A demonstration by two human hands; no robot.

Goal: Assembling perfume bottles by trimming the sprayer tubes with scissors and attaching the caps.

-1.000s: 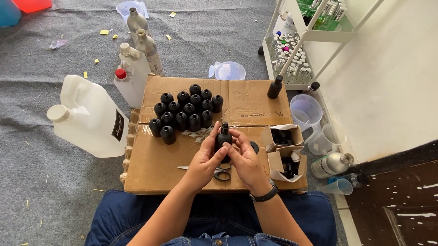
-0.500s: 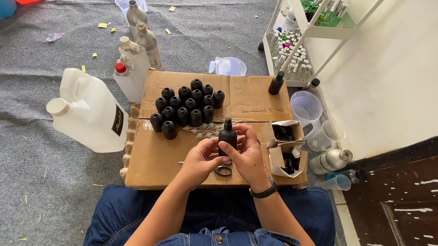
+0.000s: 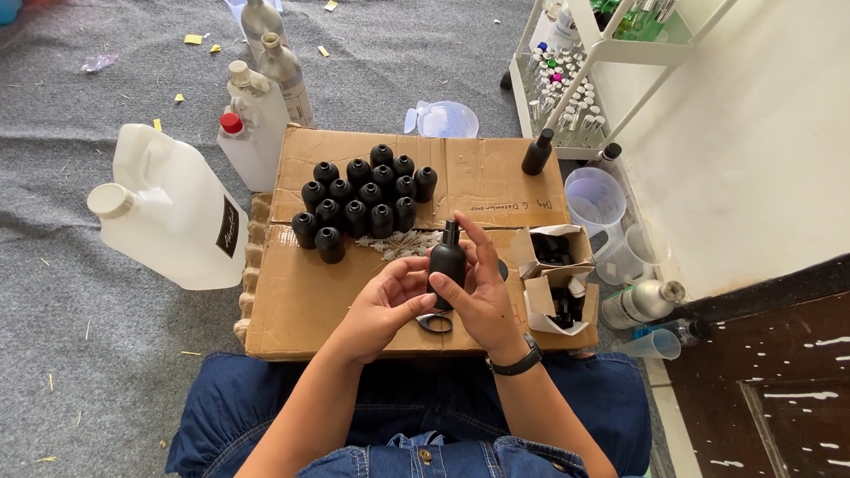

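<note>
Head view, frame centre: small black bottle [image 3: 446, 267] held upright between both hands, just above the flattened cardboard sheet [image 3: 345, 293] that serves as a work surface. Right hand [image 3: 488, 293] wraps the body from the right, fingers extended up alongside the neck; left hand [image 3: 390, 300] cups the lower body from the left, thumb against the side. Both grasping the bottle, neither clenched hard as far as I can tell. Narrow pump or spray top sits on the neck; can't tell if it's fully seated. Handling judgement: bottle looks light, rigid, matte finish so probably not very slippery; can't tell glass from plastic, so treat as breakable. Best hold is around the cylindrical body, low to mid; the thin top is the weak point, don't lever on it. Small footprint, likely tips easily when set down. Above and left of the hands: cluster of matching black bottles [image 3: 364, 202] standing packed together on the cardboard. One more lone black bottle [image 3: 537, 153] at the upper right edge of the sheet. Open small cartons [image 3: 554, 280] just right of the hands. Large white jug [image 3: 170, 206] lies at frame left, beside the cardboard. Small dark ring-shaped item [image 3: 434, 322] lies on the cardboard under the hands; can't identify it.
</note>
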